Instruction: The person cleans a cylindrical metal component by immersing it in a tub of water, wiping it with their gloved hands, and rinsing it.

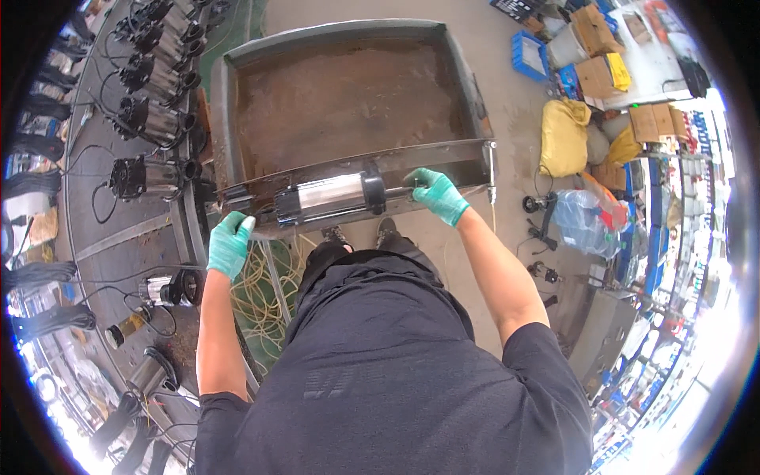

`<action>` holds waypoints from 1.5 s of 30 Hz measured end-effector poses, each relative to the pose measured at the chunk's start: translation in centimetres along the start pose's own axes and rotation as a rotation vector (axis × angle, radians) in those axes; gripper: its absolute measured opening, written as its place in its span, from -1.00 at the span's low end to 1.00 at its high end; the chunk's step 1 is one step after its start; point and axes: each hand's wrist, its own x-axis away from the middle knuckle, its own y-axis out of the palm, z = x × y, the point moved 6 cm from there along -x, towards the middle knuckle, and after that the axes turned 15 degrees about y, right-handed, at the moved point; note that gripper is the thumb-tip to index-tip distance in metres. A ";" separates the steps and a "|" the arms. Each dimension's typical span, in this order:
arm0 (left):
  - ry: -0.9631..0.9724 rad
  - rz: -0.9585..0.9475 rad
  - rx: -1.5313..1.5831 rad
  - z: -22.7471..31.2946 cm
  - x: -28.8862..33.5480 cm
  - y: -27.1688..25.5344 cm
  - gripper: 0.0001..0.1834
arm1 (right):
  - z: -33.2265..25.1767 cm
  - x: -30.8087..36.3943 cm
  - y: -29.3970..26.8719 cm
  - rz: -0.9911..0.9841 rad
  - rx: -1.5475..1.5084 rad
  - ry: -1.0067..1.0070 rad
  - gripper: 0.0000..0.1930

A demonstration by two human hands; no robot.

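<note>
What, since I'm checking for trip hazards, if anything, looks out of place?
Yellow cord or tube lies in a loose tangle on the green floor, left of the person's legs; it looks untidy, not neatly coiled.

The right hand obscures the outer end of the shaft; fingertip contact cannot be determined. Whether the left hand grips or only touches the tray's near edge is likewise indeterminate. The tray's near wall partly hides the shoes. The lower edge cuts off the shirt. Glare blurs small items on the right-hand shelves.
</note>
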 end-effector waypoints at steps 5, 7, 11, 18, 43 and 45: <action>0.085 0.118 0.155 6.4 0.7 -2.7 -0.73 | 4.8 1.3 -5.7 0.298 -0.639 0.104 -0.71; 0.157 0.063 0.148 10.1 1.0 -4.0 -0.72 | 7.0 2.0 -8.9 0.432 -0.930 0.054 -0.71; 0.282 0.005 0.130 16.7 0.2 -3.2 -0.68 | 11.2 2.0 -13.1 0.599 -1.211 -0.044 -0.71; 0.433 -0.087 0.001 22.1 -2.6 3.1 -0.73 | 12.6 1.3 -14.4 0.763 -0.931 0.152 -0.72; 0.331 0.174 -0.064 19.1 -2.3 0.9 -0.79 | 3.4 -1.5 -5.3 0.539 -0.022 0.104 -0.70; 0.187 0.255 -0.061 15.9 -1.4 -2.3 -0.77 | 1.2 -0.2 -4.9 0.484 -0.082 0.139 -0.71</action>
